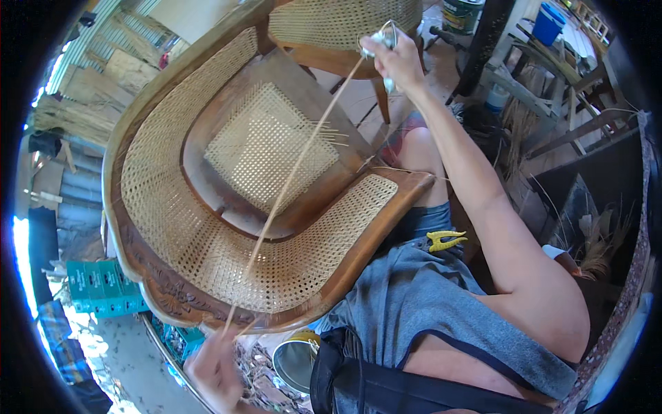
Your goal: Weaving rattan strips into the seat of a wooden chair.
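A long pale cane strand [293, 169] stretches taut across a carved wooden chair [169, 297] with woven cane panels. Its lower end runs to my left hand [217, 372], which is blurred by motion, with the fingers closed around the strand near the carved rail. At the upper end my right hand [403, 62] is closed on a crumpled whitish-green cloth [386, 43], and the strand meets it there. Under the strand lies the woven cane seat panel [272, 148], with loose strand ends sticking out along its right edge.
Behind stands another cane-panelled chair [345, 24]. Yellow-handled pliers [445, 240] rest at my lap. Green boxes [103, 286] are stacked at left, and a round tin [295, 362] stands below the chair. A blue bucket [549, 24] and wooden frames are at the far right.
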### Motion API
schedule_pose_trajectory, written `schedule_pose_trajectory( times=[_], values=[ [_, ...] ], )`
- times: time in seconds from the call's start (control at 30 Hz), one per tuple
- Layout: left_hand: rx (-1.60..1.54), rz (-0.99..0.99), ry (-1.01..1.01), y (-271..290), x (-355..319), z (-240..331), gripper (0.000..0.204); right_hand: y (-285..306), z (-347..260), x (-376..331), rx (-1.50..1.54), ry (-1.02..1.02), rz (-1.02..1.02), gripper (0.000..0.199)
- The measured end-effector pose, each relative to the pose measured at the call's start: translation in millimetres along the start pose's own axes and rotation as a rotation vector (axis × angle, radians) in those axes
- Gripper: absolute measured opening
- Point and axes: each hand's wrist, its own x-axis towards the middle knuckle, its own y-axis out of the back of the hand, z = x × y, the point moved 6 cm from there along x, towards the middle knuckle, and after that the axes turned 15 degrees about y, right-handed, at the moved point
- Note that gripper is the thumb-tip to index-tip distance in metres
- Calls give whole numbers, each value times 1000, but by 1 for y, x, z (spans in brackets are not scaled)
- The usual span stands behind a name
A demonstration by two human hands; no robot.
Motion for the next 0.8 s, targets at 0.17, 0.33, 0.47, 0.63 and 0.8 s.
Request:
schedule_pose_trajectory(
  times=[0.17,0.33,0.47,0.63,0.8],
  values=[
    [-117,178,132,79,-34,-79,29,51,12,46,-185,-59,191,27],
    [314,280,256,53,22,-19,47,-33,-64,-15,285,-198,-96,23],
    [-85,144,-338,-66,85,110,48,-97,-137,-85,630,-232,-247,25],
    [-564,-100,-264,-131,123,146,18,-103,-149,-92,629,-233,-162,27],
    [-431,-71,-366,-108,117,156,10,-91,-128,-72,352,-28,-161,22]
  ],
)
